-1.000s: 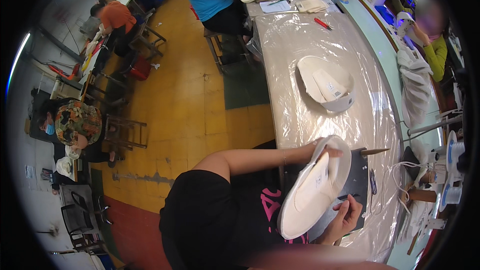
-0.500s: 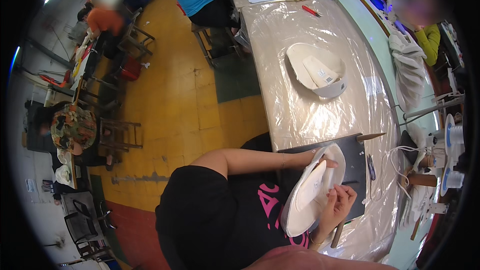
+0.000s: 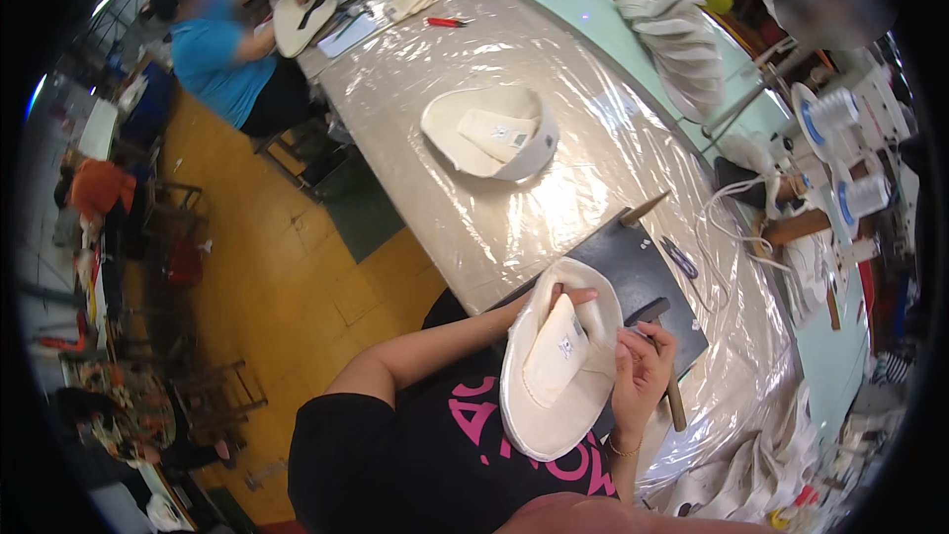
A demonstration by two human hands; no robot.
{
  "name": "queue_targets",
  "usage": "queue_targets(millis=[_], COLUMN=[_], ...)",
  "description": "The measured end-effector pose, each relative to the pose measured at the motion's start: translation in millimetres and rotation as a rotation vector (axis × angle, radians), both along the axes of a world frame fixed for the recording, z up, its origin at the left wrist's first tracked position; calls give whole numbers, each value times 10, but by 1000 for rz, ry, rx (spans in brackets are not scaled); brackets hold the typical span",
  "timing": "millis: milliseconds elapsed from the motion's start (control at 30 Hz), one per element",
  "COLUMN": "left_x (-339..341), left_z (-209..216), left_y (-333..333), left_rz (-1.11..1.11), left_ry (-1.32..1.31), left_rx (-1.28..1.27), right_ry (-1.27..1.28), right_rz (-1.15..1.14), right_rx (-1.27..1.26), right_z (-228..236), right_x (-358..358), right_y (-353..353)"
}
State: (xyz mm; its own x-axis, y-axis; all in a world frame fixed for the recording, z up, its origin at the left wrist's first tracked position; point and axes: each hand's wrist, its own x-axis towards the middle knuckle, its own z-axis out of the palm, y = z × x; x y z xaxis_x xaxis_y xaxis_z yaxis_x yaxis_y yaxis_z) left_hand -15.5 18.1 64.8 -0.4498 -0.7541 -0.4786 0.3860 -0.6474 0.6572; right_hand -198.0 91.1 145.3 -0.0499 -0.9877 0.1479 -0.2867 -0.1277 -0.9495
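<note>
A cream fabric piece that looks like a shoe upper (image 3: 578,405), with a padded tongue (image 3: 556,356) inside it, is held tilted in front of my body. My left hand (image 3: 571,295) grips its far end, the thumb inside and the other fingers hidden behind the fabric. At the right rim, my right hand (image 3: 641,376) has its fingertips pinched together against the edge. Below and behind the hands lies a dark board (image 3: 613,252). Partly hidden by my right hand, a hammer (image 3: 676,403) with a wooden handle rests at the board.
Another cream upper (image 3: 542,153) sits on the plastic-covered table (image 3: 395,129). Snips (image 3: 679,259) and a pointed wooden tool (image 3: 647,208) lie near the board. Thread spools (image 3: 835,111) stand at right; white fabric (image 3: 732,475) piles at near right. A person in blue (image 3: 222,59) works at far left.
The view has turned, shifting the table leftward in the picture. My right hand has gone from inside the upper to its right rim. The left hand still holds the upper.
</note>
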Motion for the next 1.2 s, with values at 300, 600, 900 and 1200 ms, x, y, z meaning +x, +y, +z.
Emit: queue_targets(millis=[300, 600, 900, 1200], left_x=[-13, 20, 33, 169], left_z=[-44, 110, 700, 822], left_y=[-11, -51, 90, -19], left_rz=[-32, -41, 61, -1], left_ry=[-131, -216, -347, -350], left_rx=[-188, -139, -147, 17], right_ry=[39, -75, -136, 365], right_rz=[-86, -211, 21, 47], right_rx=[-62, -246, 154, 23], right_z=[17, 202, 121, 144], right_x=[-189, -418, -68, 145], right_y=[80, 37, 14, -90])
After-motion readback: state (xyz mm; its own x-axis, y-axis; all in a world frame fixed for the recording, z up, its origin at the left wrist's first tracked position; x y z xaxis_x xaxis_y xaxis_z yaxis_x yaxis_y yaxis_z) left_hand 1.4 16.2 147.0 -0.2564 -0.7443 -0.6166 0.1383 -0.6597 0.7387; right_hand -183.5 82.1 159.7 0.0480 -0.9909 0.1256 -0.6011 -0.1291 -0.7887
